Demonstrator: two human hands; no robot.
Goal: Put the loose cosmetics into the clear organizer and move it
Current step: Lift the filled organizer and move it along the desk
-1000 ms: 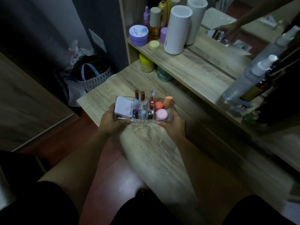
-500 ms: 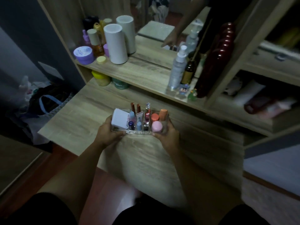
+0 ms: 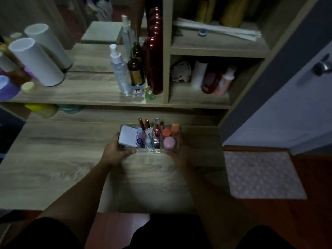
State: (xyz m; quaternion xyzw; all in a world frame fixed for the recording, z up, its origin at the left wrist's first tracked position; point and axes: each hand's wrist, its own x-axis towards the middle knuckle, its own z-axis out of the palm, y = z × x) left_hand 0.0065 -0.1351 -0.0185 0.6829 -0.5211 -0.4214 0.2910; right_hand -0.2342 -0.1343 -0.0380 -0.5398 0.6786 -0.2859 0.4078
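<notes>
- Clear plastic organizer (image 3: 150,141) is loaded up: white compact (image 3: 128,136) at the left end, lipsticks (image 3: 143,123) and small tubes in the middle slots, orange and pink caps (image 3: 169,142) at the right end. No loose cosmetics that I can spot on the table (image 3: 53,159), so I'd say the filling part is done.
- What changed over the last second: the view has swung right. The white cylinder (image 3: 36,62) that was near the middle is now off to the left, and the shelf cubbies (image 3: 206,97) plus a door handle (image 3: 323,67) have come into frame. The organizer has stayed between the hands the whole time, so to me this looks like the "move it" part underway, heading rightwards.
- Left hand (image 3: 115,151) is clamped on the left end, fingers (image 3: 129,151) curled under the front edge by the compact.
- Right hand (image 3: 177,151) mirrors it on the right end, wrapped round the side next to the pink cap. Both grips closed on the organizer.
- Both forearms reach straight forward, roughly parallel, wrists level.
- Organizer sits low over the back part of the table, just in front of the shelf. Can't tell if it's lifted or sliding on the wood, too dark.
- Where it ends up, no idea yet.
</notes>
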